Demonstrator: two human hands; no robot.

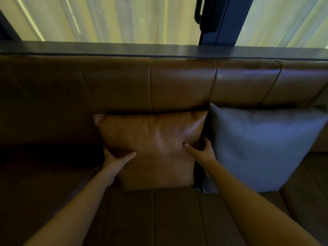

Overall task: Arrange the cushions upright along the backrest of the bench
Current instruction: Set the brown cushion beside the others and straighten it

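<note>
Item: brown cushion [150, 148]. Position: centre of the bench seat [174, 219], standing upright with its top edge against the backrest [177, 82]. You have it at both side edges

Item: grey cushion [262, 148]. Position: right of the brown one and touching it, also upright against the backrest. You can count this one as placed

Progress: two cushions stand in a row; the brown one looks nearly seated and needs only your release. The bench to the left is dark, and you cannot tell whether more cushions wait there

Your left hand [113, 160]: clasped on the brown cushion's left edge, thumb pressing the front face, fingers hidden behind

Your right hand [204, 151]: clasped on its right edge in the gap beside the grey cushion, thumb denting the front
</note>
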